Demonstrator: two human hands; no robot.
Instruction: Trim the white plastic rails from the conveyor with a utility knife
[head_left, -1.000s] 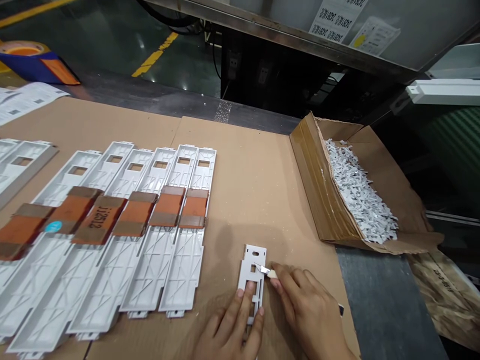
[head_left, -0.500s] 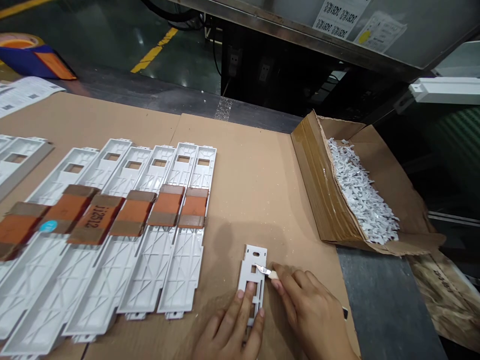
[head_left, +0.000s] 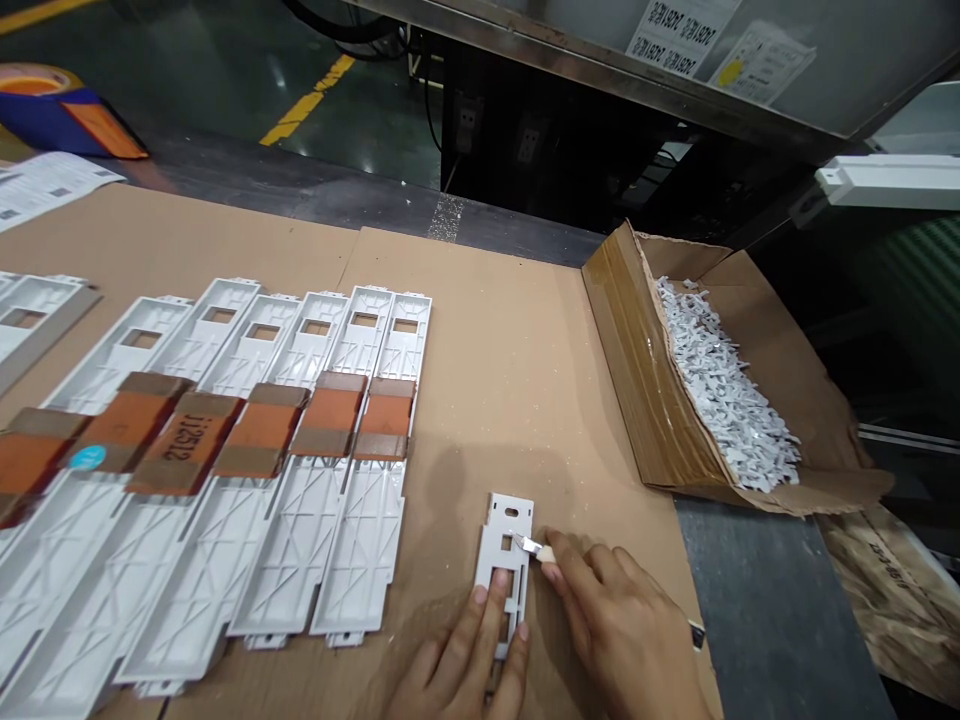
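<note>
A small white plastic bracket (head_left: 496, 537) with several rectangular cut-outs lies on the cardboard in front of me. My left hand (head_left: 461, 660) holds its lower part, fingers on the face and one digit along the right edge. In my right hand (head_left: 626, 625) is a craft knife (head_left: 544, 552) with a pale handle, pinched between thumb and fingers. Its blade tip points left and sits at the edge of the square cut-out near the bracket's top. The handle's rear is hidden in my palm.
Long white plastic panels (head_left: 281, 560) lie in a row at left, with orange blocks (head_left: 260, 430) wrapped in brown tape across them. A cardboard box (head_left: 622, 350) holding many small white scraps (head_left: 724, 390) stands at right. A tape dispenser (head_left: 67, 110) and printed paper (head_left: 52, 185) are far left.
The knife tip has shifted very slightly to the right along the square cut-out. Both hands otherwise keep their places; the view has moved a little.
</note>
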